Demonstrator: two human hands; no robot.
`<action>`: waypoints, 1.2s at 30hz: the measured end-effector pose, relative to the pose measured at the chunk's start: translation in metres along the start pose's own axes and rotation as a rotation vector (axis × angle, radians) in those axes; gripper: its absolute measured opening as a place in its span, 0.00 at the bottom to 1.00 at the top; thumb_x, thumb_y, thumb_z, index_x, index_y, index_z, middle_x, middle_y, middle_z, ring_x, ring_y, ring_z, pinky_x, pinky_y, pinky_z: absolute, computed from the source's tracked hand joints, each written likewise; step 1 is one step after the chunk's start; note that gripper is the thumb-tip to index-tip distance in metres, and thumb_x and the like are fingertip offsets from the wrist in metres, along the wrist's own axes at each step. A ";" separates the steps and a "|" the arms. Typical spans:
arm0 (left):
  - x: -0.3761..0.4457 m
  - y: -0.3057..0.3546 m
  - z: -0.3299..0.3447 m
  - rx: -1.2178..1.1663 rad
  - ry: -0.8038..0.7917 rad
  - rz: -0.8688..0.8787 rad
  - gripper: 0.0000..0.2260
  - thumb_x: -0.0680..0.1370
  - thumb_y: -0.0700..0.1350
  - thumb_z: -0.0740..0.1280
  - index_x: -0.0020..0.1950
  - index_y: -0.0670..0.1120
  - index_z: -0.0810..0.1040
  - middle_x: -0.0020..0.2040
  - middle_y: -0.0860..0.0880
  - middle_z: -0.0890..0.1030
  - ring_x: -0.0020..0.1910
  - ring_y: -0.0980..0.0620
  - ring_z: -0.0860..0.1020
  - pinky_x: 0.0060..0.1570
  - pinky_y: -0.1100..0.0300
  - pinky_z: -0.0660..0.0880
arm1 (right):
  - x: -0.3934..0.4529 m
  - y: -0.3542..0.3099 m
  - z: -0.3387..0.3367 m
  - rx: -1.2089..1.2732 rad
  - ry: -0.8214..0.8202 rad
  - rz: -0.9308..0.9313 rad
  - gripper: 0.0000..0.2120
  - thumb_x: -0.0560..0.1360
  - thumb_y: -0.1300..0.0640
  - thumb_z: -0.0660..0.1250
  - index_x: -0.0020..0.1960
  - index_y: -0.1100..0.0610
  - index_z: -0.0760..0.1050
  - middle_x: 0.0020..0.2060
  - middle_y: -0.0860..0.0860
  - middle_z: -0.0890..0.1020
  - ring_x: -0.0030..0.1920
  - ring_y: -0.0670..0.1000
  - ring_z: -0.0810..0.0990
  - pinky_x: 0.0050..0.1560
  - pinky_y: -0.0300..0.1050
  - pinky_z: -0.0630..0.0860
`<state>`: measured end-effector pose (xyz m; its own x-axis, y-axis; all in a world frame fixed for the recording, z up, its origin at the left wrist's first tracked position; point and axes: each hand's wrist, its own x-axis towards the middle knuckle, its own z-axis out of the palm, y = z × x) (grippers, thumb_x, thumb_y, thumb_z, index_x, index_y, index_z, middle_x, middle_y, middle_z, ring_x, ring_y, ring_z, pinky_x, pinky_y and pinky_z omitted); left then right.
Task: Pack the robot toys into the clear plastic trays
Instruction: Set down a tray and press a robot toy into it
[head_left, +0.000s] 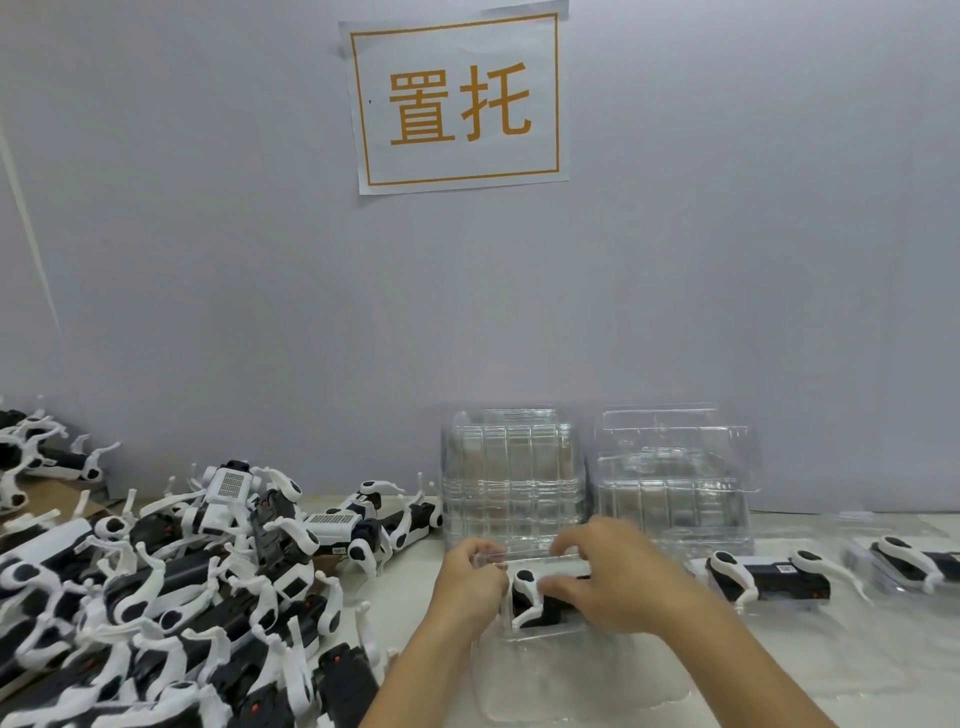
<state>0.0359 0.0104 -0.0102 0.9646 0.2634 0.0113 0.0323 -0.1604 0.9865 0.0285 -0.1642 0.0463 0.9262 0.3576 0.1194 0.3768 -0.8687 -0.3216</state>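
While a black-and-white toy (540, 597) sits in the clear tray (571, 675) at the table's near edge, both hands work on it. The left hand (470, 582) pinches the tray's far rim at the toy's left end, fingers curled. The right hand (618, 577) lies over the toy's body with its fingers bent down onto it, seemingly pressing it into its moulded seat; whether it grips the toy or only pushes cannot be told for sure. The toy looks nearly bedded, though its right half is hidden under the hand.

To the right, two more toys appear already packed: one (769, 574) just beside the working tray, another (914, 564) further along, cut off by the frame edge, each lying in what seems a clear tray.

Behind the hands stand two stacks of empty trays, left (511, 478) and right (675, 478), against the wall.

On the left, a large heap of loose toys (171, 587) spreads across the table to the frame's edge, with a few more (31, 457) further back.

So the job seems to be in its early part: two packed, a third going in, and by far the greater number still waiting in the heap. Trays look plentiful.

A paper sign (457, 98) hangs on the wall above.
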 end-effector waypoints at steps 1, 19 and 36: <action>0.000 0.000 0.000 -0.005 0.001 0.002 0.15 0.73 0.29 0.61 0.49 0.49 0.76 0.53 0.49 0.80 0.54 0.54 0.79 0.44 0.64 0.74 | -0.001 -0.007 0.004 -0.028 0.004 -0.009 0.26 0.75 0.32 0.64 0.68 0.44 0.72 0.64 0.46 0.73 0.66 0.50 0.71 0.64 0.48 0.71; 0.000 0.000 0.000 -0.008 -0.009 -0.024 0.15 0.73 0.30 0.61 0.51 0.49 0.76 0.53 0.50 0.79 0.51 0.60 0.78 0.38 0.66 0.73 | -0.001 -0.023 0.014 -0.180 0.036 -0.027 0.27 0.76 0.32 0.61 0.64 0.50 0.74 0.61 0.51 0.76 0.60 0.52 0.76 0.57 0.47 0.76; 0.000 0.002 -0.004 0.083 0.040 0.065 0.10 0.78 0.36 0.63 0.48 0.51 0.78 0.52 0.49 0.81 0.44 0.57 0.77 0.41 0.65 0.71 | 0.009 -0.007 0.024 0.246 0.110 -0.237 0.16 0.80 0.46 0.63 0.37 0.47 0.82 0.31 0.42 0.81 0.37 0.42 0.78 0.48 0.38 0.76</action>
<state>0.0345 0.0140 -0.0077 0.9541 0.2877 0.0829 -0.0069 -0.2557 0.9667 0.0336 -0.1471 0.0273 0.8141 0.4885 0.3140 0.5798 -0.6528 -0.4875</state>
